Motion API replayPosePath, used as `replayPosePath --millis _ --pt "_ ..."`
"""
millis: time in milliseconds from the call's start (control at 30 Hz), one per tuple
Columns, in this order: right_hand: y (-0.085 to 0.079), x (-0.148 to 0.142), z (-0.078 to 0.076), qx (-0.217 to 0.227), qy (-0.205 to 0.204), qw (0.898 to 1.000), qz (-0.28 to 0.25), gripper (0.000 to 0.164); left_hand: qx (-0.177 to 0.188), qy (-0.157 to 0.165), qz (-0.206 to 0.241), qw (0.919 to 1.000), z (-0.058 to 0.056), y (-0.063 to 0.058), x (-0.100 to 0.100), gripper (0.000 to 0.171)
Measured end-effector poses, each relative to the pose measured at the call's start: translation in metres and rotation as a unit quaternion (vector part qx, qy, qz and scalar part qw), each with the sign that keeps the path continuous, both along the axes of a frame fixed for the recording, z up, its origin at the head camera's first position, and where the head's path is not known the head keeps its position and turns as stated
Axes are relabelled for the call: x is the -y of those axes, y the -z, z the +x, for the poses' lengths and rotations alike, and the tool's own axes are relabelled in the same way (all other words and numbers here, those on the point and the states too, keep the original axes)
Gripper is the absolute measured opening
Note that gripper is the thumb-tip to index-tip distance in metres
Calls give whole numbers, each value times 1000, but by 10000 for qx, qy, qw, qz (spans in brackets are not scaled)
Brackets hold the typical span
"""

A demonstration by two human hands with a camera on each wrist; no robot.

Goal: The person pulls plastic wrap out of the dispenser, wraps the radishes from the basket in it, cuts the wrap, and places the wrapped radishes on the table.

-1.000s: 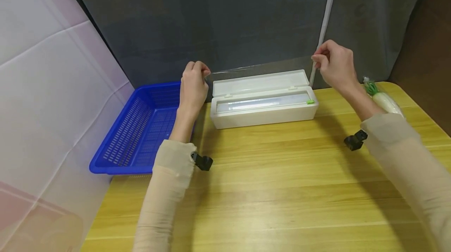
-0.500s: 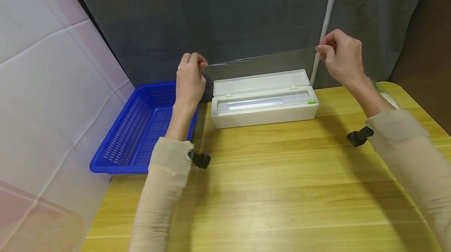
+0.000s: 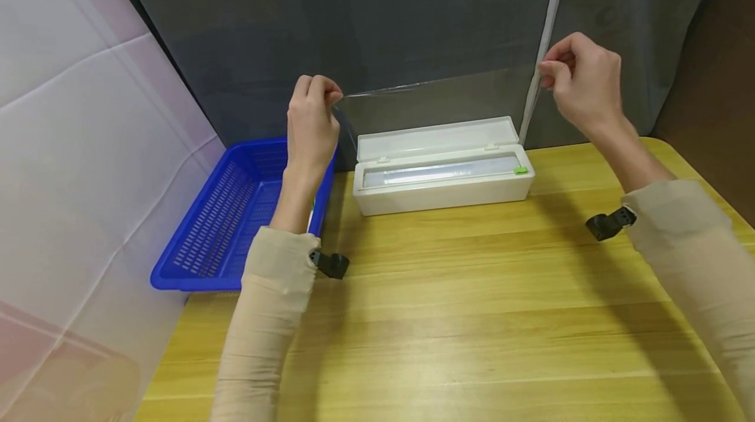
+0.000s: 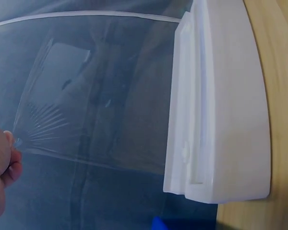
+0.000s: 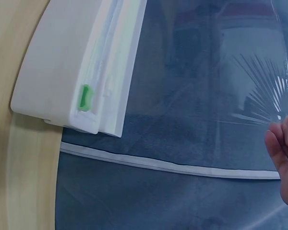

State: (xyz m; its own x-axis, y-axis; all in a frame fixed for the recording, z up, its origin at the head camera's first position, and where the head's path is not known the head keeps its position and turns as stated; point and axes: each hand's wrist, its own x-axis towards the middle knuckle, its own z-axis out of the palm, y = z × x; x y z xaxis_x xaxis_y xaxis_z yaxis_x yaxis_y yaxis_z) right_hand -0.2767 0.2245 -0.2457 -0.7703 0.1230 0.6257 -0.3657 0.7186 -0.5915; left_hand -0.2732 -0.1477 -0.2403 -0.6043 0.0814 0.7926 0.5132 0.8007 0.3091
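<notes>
A clear sheet of cling film (image 3: pixel 436 102) stretches up from behind a white cling film dispenser (image 3: pixel 442 194) on the table. My left hand (image 3: pixel 312 122) pinches its upper left corner, and my right hand (image 3: pixel 588 84) pinches the upper right one. Both hands are raised above the dispenser's height. Creases fan out from the pinched corners of the film (image 4: pixel 91 120) in both wrist views. The dispenser's lid (image 3: pixel 436 136) is tilted up at the back, with a bright strip showing inside. A green slider (image 5: pixel 85 98) sits at the dispenser's right end.
A blue plastic basket (image 3: pixel 194 258) stands at the left, partly behind my left forearm. Something small, white and green, shows at its right side. The wooden table (image 3: pixel 460 291) meets a dark grey curtain (image 3: pixel 413 22) at the back; a pale sheet (image 3: pixel 77 147) hangs at the left.
Both hands have risen and spread slightly apart, drawing more film up from the dispenser. My right forearm now covers the white radish seen earlier at the right.
</notes>
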Motion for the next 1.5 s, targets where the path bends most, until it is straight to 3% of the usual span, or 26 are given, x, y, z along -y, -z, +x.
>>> replayPosePath --millis 567,867,1500 --pt "-19 -2 9 -1011 -151 9946 192 21 -334 111 93 9993 6 -22 0 20" --pt "-25 -2 19 -1007 -88 9946 235 24 -553 254 45 9981 13 -30 3 22" --pt "-23 0 58 -1024 -360 9933 386 19 -636 628 -435 9951 38 -19 18 19"
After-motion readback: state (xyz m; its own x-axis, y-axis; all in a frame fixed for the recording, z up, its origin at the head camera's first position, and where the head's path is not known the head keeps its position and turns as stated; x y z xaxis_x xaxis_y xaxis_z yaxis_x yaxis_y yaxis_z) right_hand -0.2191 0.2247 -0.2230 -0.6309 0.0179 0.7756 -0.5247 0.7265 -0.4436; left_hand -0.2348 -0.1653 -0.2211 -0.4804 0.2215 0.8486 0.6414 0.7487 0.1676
